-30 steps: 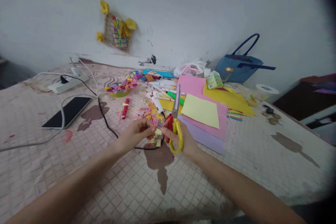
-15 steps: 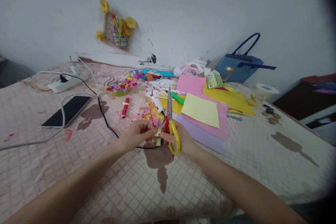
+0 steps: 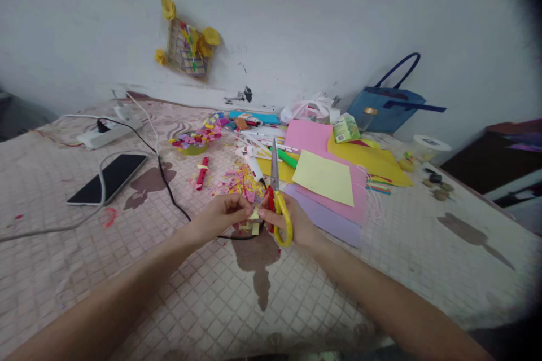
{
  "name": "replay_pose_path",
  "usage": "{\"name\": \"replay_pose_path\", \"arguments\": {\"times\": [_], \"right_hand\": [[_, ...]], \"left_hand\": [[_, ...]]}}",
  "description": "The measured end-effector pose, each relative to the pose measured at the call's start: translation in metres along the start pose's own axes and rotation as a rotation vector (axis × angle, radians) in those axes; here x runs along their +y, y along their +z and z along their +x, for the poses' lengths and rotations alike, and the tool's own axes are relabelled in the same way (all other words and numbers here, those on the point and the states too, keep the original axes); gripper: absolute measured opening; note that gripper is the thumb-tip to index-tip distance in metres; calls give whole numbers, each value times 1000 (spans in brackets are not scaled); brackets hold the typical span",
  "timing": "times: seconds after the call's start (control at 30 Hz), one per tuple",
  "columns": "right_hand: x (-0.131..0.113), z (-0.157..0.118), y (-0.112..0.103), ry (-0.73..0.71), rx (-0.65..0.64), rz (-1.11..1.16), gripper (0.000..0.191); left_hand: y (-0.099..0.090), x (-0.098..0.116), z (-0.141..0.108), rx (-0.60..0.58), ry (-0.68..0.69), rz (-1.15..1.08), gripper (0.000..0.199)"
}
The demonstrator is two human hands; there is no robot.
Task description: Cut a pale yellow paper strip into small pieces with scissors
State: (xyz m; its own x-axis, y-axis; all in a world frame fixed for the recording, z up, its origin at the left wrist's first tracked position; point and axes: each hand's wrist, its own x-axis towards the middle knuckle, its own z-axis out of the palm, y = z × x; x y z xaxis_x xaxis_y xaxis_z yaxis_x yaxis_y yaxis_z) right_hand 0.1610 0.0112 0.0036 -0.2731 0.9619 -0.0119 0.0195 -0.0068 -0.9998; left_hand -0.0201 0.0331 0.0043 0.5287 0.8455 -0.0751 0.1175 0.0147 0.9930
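Observation:
My left hand (image 3: 226,215) pinches a small pale yellow paper piece (image 3: 254,214) between thumb and fingers. Close beside it on the right, my right hand (image 3: 292,220) is closed around scissors (image 3: 282,217) with yellow and red handles, blades together and pointing away from me. The right thumb and fingertip are near the same paper piece. A few more pale yellow scraps (image 3: 255,229) lie just below the fingertips. Beyond the hands is a pile of pink and yellow paper cuttings (image 3: 241,180), with a white glue gun (image 3: 253,166) next to it.
Coloured paper sheets (image 3: 324,177) and a green marker (image 3: 283,158) lie right of centre. On the left are a dark tablet (image 3: 108,179), a power strip (image 3: 110,133) and cables. A red strip (image 3: 202,174) lies near the cuttings. A blue bag (image 3: 387,108) stands at the wall.
The scissors have tilted slightly and shifted a little right with my right hand. The fingertips of my right hand have moved slightly; my left hand is nearly still.

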Motion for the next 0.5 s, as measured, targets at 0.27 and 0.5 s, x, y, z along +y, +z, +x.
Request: {"name": "replay_pose_path", "arguments": {"times": [0.27,0.5], "right_hand": [[-6,-4,3,40,3,27,35],[-11,-4,-3,63,-54,58,35]], "left_hand": [[2,6,-4,-5,-80,-122,25],[6,12,0,-43,-107,-87,34]]}}
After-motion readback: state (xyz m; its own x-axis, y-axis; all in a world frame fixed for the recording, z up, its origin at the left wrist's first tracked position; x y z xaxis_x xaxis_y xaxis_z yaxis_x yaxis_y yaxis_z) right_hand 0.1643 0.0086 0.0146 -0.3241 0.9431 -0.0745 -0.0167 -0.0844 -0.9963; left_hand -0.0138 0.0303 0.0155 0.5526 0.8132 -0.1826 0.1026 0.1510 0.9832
